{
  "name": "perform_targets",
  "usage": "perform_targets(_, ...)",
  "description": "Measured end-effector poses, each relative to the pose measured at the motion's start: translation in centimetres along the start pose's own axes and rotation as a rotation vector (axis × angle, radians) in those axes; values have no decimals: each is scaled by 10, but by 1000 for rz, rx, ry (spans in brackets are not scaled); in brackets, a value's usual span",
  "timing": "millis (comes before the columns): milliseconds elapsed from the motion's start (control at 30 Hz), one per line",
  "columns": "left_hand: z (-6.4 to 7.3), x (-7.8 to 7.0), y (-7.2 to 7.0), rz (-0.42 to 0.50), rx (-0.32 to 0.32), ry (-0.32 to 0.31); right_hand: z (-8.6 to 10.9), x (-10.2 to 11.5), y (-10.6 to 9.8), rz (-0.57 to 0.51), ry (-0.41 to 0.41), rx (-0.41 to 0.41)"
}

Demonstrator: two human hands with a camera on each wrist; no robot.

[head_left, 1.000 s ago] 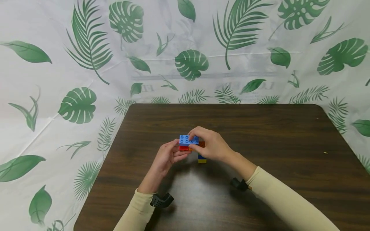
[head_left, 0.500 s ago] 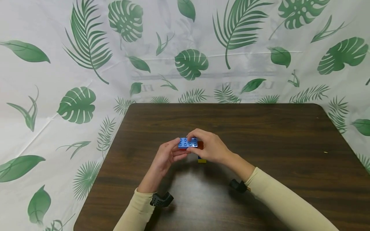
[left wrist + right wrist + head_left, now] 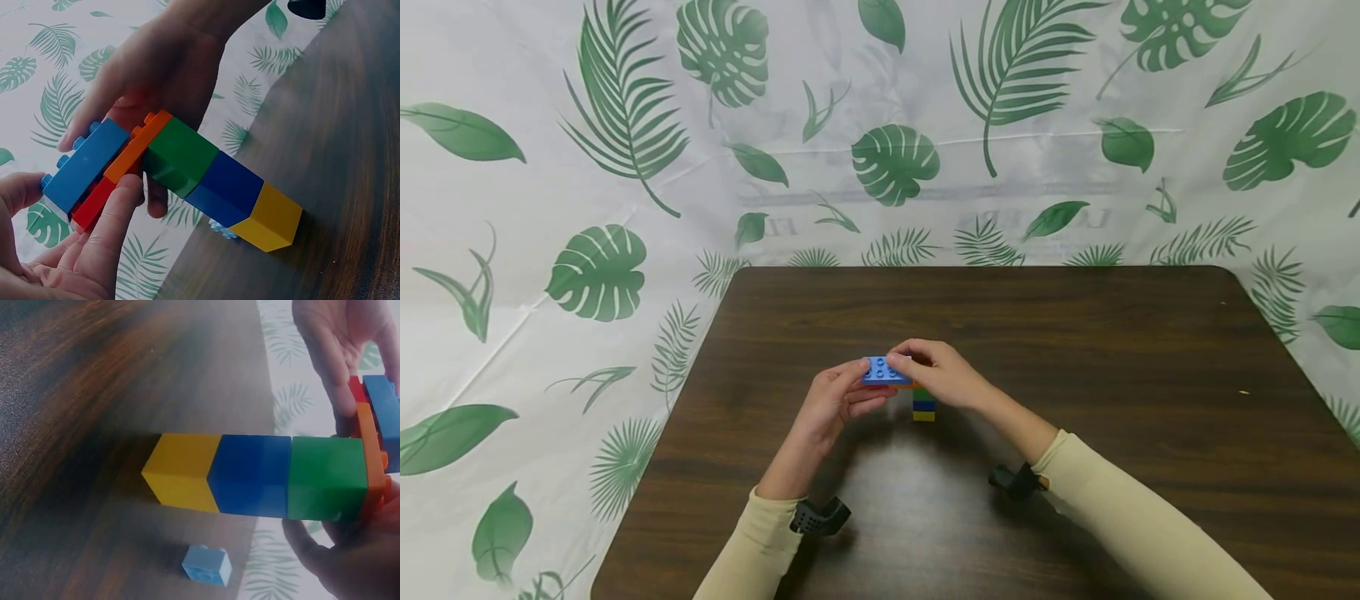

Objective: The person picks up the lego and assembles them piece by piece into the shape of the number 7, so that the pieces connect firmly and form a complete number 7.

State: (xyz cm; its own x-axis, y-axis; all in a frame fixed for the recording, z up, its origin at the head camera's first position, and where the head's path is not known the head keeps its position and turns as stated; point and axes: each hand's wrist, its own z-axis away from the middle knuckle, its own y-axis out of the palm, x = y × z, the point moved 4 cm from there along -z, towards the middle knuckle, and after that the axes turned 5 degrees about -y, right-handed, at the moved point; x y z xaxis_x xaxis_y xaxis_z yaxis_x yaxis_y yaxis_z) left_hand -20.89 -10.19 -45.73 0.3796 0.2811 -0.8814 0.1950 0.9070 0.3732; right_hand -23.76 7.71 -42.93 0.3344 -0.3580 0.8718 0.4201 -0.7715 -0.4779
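A tower of toy building bricks stands on the table: yellow lowest, then dark blue, green and a thin orange plate. A thin red plate juts out leftward at the top. Over both plates lies a long blue brick, with a narrow gap under it in the left wrist view. My left hand pinches its left end, thumb on top, fingers under the red plate. My right hand has its thumb on the blue brick's studs and its fingers curled behind the tower.
A small light blue brick lies on the dark wooden table near the tower's base. Behind the table hangs a white sheet with green leaves. Each wrist wears a black band.
The right thumb has shifted from the blue brick's front side onto its top. The blue brick has moved slightly left and toward me. More of the green brick shows.
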Motion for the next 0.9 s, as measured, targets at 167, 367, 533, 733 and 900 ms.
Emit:
perform_targets(167,-1,0,0,-4,-12,-13,0,-4,1,-9,27,20)
perform_targets(367,-2,0,0,-10,-30,-8,-2,-7,2,-50,63,20)
perform_targets(533,-3,0,0,-26,-36,14,-3,-11,3,-80,85,25)
perform_targets(733,-1,0,1,-59,-32,45,-4,-14,2,-108,89,23)
perform_targets(900,-1,-1,3,-87,-24,72,-4,-16,2,-129,92,17)
